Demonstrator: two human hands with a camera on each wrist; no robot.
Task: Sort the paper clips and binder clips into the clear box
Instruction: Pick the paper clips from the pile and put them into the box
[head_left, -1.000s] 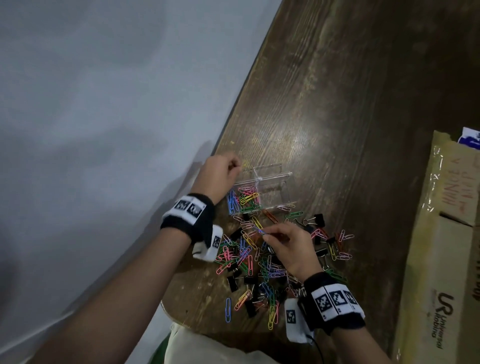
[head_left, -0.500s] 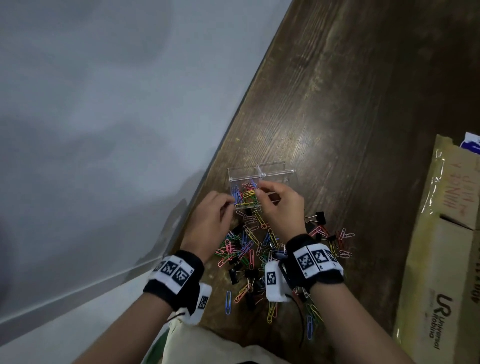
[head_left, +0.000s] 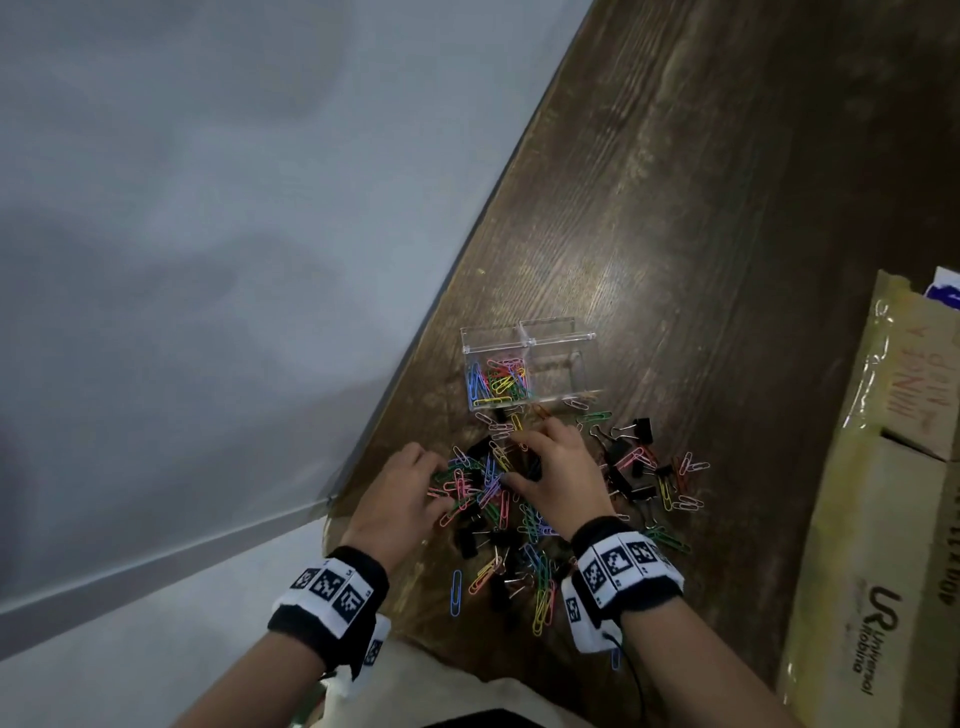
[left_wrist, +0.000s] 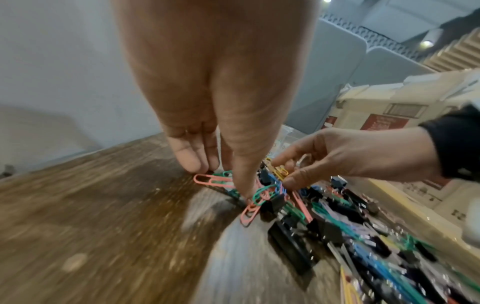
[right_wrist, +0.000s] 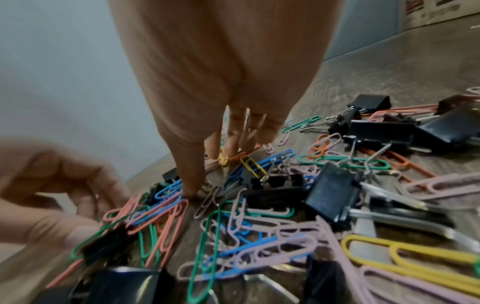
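The clear box (head_left: 558, 340) stands on the wooden table (head_left: 701, 208), just beyond a heap of clips. Its left compartment holds coloured paper clips (head_left: 497, 382); the right compartment looks empty. Loose paper clips (right_wrist: 259, 244) and black binder clips (head_left: 623, 460) (right_wrist: 335, 195) lie mixed in the heap. My left hand (head_left: 426, 467) (left_wrist: 221, 181) touches the heap's left edge with thumb and fingertips, a pink paper clip (left_wrist: 211, 181) lying between them. My right hand (head_left: 511, 460) (right_wrist: 221, 168) is spread over the heap's middle, thumb and fingertips pressing down on clips. Neither hand lifts anything.
A large cardboard box (head_left: 883, 519) wrapped in tape runs along the right side of the table. The table's left edge (head_left: 415, 374) runs diagonally close to my left hand, with grey floor beyond. Bare wood stretches behind the clear box.
My right hand has come back from above the clear box down to the heap. My left hand moved from beside the box to the heap's left edge.
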